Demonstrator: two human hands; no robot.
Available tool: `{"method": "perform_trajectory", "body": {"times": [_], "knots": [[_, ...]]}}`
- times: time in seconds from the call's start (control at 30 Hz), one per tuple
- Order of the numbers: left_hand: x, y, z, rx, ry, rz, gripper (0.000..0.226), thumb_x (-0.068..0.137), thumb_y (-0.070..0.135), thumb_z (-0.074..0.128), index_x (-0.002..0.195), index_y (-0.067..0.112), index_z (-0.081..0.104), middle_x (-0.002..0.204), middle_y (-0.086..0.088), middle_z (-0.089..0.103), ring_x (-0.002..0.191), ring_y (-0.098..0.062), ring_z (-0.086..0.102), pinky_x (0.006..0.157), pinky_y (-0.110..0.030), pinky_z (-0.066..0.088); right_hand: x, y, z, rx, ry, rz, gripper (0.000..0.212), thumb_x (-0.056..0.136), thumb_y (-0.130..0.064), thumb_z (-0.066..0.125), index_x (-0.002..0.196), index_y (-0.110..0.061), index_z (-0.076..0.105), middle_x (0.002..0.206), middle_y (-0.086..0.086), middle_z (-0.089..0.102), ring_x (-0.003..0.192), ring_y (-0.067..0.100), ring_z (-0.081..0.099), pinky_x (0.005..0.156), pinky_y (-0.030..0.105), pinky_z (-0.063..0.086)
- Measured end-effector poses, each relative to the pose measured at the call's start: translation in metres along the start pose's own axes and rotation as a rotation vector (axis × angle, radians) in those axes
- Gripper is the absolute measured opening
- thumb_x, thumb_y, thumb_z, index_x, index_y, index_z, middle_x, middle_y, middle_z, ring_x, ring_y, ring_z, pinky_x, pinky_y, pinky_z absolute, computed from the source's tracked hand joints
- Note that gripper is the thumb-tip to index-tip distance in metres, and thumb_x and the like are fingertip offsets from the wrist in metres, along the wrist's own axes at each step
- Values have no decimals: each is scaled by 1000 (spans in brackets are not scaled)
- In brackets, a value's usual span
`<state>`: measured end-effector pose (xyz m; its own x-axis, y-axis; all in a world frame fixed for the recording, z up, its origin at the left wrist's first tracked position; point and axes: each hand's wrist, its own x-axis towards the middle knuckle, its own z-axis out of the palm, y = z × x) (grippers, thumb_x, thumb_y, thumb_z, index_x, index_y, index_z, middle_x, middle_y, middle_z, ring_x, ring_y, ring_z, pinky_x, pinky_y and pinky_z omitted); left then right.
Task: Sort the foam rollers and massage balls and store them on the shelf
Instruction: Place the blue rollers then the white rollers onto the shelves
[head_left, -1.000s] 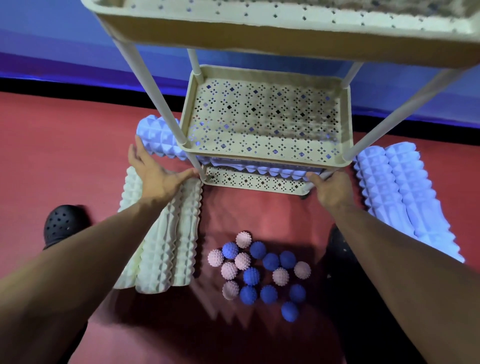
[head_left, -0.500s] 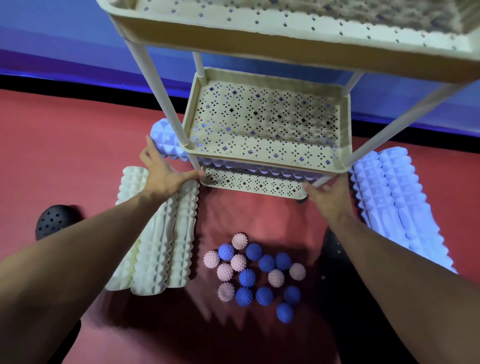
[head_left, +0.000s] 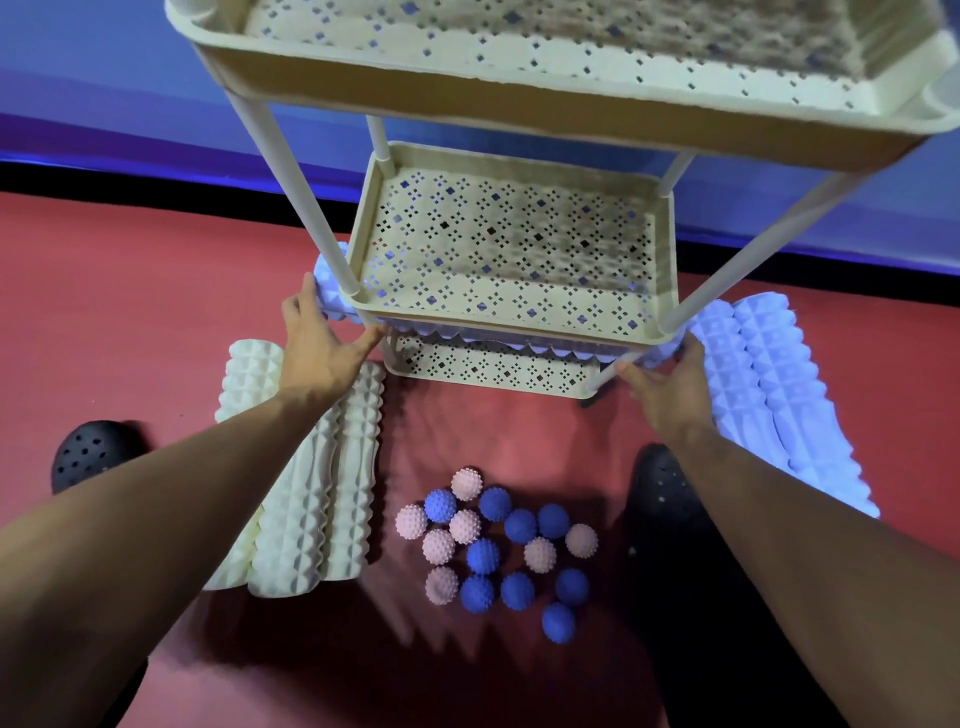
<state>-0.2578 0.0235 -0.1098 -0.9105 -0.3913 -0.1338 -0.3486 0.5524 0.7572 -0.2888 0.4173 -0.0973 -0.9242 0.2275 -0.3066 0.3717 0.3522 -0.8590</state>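
- On the shelf's bottom tier (head_left: 493, 366), one pale blue roller (head_left: 332, 291) lies lengthwise, an end jutting past each front corner.
- Both upper tiers hold nothing I can see.
- Left to store: cream rollers (head_left: 311, 499), two blue rollers (head_left: 769, 379) and the massage balls (head_left: 498, 545), all on the floor.
- My left hand (head_left: 317, 348) presses the roller's left end, fingers straight.
- My right hand (head_left: 670, 389) is at the right end; I cannot tell whether it grips.
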Motion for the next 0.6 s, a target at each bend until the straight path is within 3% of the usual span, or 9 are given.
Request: {"method": "perform_trajectory", "body": {"times": [0.1,0.17,0.3,0.37,0.43,0.47,0.53,0.6], "knots": [[-1,-2,3,9,4,-4,98,76,57,79,151,24,26,137,-6,35,118,-20,55,103,-46,47,-4,-3,-3,-15,19,-1,71,86,-13,78,143,-10,36,110,-13,57,75,-21,57,84,11,50],[-1,-4,2,27,-24,-13,103,75,62,77,153,24,22,139,-6,34,123,-20,51,105,-46,46,-4,-3,-4,-31,14,0,71,88,-9,76,145,-8,34,109,-14,55,69,-27,55,68,-3,43],[-12,-5,6,49,-5,-96,113,74,66,77,154,18,14,147,-9,26,126,-32,49,107,-45,44,-12,-8,-6,-84,20,2,80,87,-10,77,151,-9,29,107,-21,50,101,3,58,64,-5,37],[-31,2,14,71,138,-68,106,76,65,75,151,10,24,145,-14,30,132,-34,41,113,-45,37,-12,1,-14,-134,19,21,87,86,-14,79,154,-12,26,121,-20,48,111,9,56,80,0,42],[-58,13,29,92,238,25,83,83,55,74,139,5,41,134,-17,41,127,-31,39,111,-45,36,-18,9,-29,-235,31,24,88,81,-27,83,152,-16,32,142,-9,48,127,14,52,104,25,44],[-73,20,39,83,224,64,71,86,51,73,134,6,47,128,-15,45,123,-29,41,108,-46,38,-20,15,-41,-273,37,28,88,77,-35,83,150,-17,36,145,-4,48,131,16,51,109,33,42],[-101,31,63,57,53,91,54,91,52,66,126,12,54,121,-7,49,115,-23,48,102,-46,43,-26,25,-66,-324,35,76,84,76,-42,82,145,-16,42,141,-3,50,124,17,55,105,34,45],[-121,41,92,73,-189,66,54,92,58,59,124,15,57,121,-2,50,110,-19,55,100,-44,48,-30,39,-97,-375,73,147,79,84,-30,81,148,-13,38,142,3,46,119,24,57,97,32,45]]}}
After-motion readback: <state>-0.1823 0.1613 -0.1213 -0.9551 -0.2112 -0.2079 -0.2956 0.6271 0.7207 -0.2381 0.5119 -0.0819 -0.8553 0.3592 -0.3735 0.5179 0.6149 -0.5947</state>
